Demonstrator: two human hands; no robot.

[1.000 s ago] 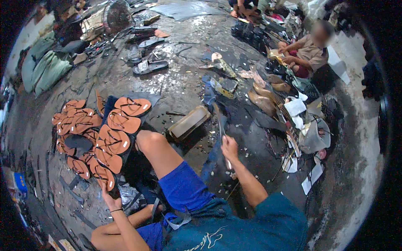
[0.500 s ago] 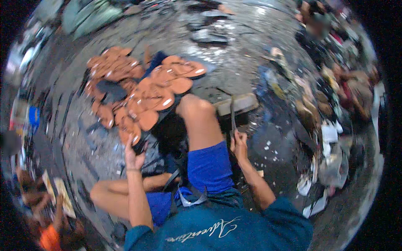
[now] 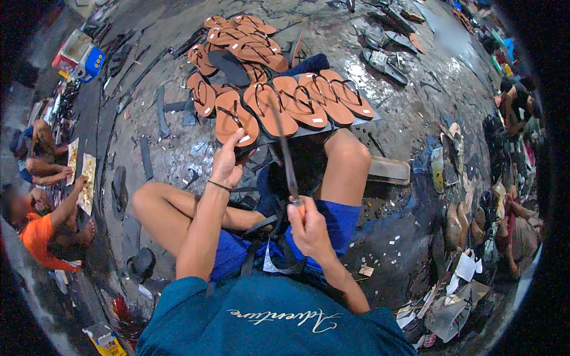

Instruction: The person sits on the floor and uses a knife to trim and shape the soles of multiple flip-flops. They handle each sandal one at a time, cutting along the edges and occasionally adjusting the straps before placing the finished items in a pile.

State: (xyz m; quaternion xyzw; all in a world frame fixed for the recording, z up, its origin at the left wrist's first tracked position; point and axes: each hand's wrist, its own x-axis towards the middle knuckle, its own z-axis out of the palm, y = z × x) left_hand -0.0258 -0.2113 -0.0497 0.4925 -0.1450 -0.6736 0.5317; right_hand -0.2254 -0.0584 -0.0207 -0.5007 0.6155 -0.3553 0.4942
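My left hand (image 3: 228, 161) grips the heel end of a tan flip-flop (image 3: 236, 123) with dark straps, its thumb on the top face and the fingers partly hidden beneath. In front of my lap, my right hand (image 3: 309, 228) is closed round the handle of a long, narrow knife (image 3: 289, 160). The blade points away from me and its far end blurs over a neighbouring flip-flop (image 3: 270, 113). More tan flip-flops (image 3: 341, 98) lie in a row on a dark board (image 3: 369, 126) beyond my knees, small white labels on their heels.
Behind the row is a heap of flip-flops (image 3: 255, 50) with a dark sole (image 3: 230, 67) on it. A whetstone-like grey block (image 3: 389, 170) sits right of my knee. Scraps and footwear (image 3: 457, 225) litter the right side. People sit at left (image 3: 44, 228) and right.
My right hand has swung the knife from beyond my right thigh to the middle, over the flip-flops. My left hand stays at a flip-flop's heel. The whole view has shifted.
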